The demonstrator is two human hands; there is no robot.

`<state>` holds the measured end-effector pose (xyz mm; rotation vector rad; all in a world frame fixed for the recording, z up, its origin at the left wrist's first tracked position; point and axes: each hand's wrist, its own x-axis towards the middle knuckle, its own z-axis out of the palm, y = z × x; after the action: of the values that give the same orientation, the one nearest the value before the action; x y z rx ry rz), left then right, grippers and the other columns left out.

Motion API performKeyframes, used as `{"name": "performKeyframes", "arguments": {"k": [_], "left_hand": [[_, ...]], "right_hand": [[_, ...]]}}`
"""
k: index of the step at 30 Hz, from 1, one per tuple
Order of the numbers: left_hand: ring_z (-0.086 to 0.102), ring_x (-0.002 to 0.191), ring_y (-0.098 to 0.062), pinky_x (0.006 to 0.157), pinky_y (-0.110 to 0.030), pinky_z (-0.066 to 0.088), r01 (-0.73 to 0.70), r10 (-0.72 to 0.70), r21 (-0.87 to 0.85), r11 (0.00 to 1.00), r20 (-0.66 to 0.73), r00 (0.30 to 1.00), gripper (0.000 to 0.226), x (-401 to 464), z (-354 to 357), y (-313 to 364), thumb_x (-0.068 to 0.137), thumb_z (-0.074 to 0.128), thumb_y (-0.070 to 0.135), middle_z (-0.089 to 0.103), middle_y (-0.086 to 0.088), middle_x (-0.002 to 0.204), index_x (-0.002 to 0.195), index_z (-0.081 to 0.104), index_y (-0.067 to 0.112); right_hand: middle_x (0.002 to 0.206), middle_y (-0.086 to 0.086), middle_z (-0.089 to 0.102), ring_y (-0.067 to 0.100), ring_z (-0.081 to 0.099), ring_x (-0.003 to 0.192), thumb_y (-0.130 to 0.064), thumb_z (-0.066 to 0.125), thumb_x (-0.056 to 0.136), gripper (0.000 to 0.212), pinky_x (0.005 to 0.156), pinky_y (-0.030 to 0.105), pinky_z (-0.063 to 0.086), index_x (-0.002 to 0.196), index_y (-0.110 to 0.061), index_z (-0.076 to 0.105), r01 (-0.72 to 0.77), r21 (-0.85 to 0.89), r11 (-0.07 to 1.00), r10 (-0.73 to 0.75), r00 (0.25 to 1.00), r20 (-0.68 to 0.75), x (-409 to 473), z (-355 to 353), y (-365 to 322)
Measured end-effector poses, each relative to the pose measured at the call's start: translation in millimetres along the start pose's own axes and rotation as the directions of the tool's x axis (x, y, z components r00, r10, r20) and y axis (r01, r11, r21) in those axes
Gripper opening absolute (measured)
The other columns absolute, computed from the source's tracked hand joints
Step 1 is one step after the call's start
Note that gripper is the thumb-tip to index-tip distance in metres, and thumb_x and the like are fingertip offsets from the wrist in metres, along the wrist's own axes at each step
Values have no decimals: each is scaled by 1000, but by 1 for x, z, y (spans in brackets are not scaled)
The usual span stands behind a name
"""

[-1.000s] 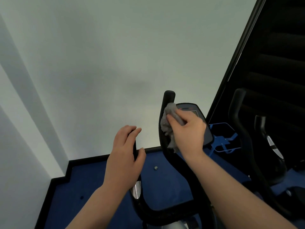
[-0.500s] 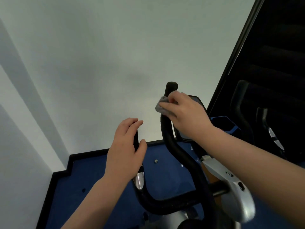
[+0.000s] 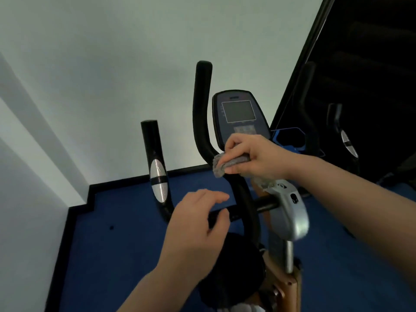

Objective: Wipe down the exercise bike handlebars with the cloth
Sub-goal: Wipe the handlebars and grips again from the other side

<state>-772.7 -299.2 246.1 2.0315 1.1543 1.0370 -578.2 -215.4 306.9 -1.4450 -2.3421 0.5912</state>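
Since last frame my right hand (image 3: pixel 252 157) slid grey fuzzy cloth (image 3: pixel 221 166) down right black curved handlebar (image 3: pixel 202 113), still gripping. Left hand (image 3: pixel 198 224) released off left sensor bar (image 3: pixel 157 167), loose. Grey-screen console (image 3: pixel 239 113) behind; dark mirror (image 3: pixel 360 86) right.

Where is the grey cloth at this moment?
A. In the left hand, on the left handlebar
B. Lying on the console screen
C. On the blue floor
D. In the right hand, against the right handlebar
D: the right hand presses the cloth to the right handlebar, below the console.
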Motion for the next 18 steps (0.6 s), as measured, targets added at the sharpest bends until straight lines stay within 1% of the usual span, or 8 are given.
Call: {"name": "performKeyframes", "arguments": {"k": [1,3,5,7,10,11,14,18], "left_hand": [[52,101,3,86,-15,39,3,-3,22,1000,18,1000,24,-5,5,3,83,54,31,60,24,99,105,64,31],[52,96,1,86,-15,37,-5,1,93,996,40,999,24,-12,12,6,83,53,31,62,20,97,103,67,27],[55,94,-6,88,-23,40,-12,9,160,987,18,1000,21,-15,14,5,85,56,24,66,12,97,101,69,22],[55,92,-10,85,-31,44,-9,15,195,981,-26,1000,18,-15,14,3,87,59,14,66,9,96,100,69,20],[52,91,-6,84,-29,43,8,-1,188,982,-39,999,20,-16,17,5,88,57,10,64,10,94,100,68,21],[52,91,-5,84,-27,43,12,-4,186,982,-40,999,20,-16,18,4,88,56,11,64,11,94,101,68,21],[52,91,-3,85,-26,42,17,-10,193,981,-34,999,22,-16,20,4,89,54,12,64,12,96,102,68,22],[51,93,-1,86,-23,40,17,-13,204,979,-19,1000,22,-17,19,2,90,53,13,63,14,97,103,68,22]], "right_hand": [[91,-10,49,4,51,85,-24,72,80,22,78,13,38,102,-28,73,-8,-8,1000,8,999,-35,-3,3,0],[91,-9,47,6,50,86,-22,72,81,22,80,14,38,103,-23,73,-28,11,1000,29,985,-172,-11,17,-1],[92,-4,48,8,52,87,-19,72,81,21,82,15,41,102,-18,73,-43,87,995,67,952,-300,-26,34,-2],[94,-2,50,9,53,88,-17,72,80,20,82,15,42,100,-17,73,-69,150,986,120,923,-366,-48,47,3],[93,-3,51,3,53,88,-16,72,80,20,81,8,38,99,-25,71,-113,233,966,205,885,-419,-83,66,6],[92,-4,51,1,52,89,-16,72,80,21,81,7,37,99,-24,71,-122,261,958,228,872,-432,-91,73,4],[92,-7,50,-1,50,91,-15,71,80,20,82,7,38,100,-17,73,-149,364,919,319,824,-469,-108,91,-7],[91,1,53,4,54,89,-8,71,79,20,80,13,45,97,-16,74,-156,502,851,416,783,-462,-139,112,-24]]}}
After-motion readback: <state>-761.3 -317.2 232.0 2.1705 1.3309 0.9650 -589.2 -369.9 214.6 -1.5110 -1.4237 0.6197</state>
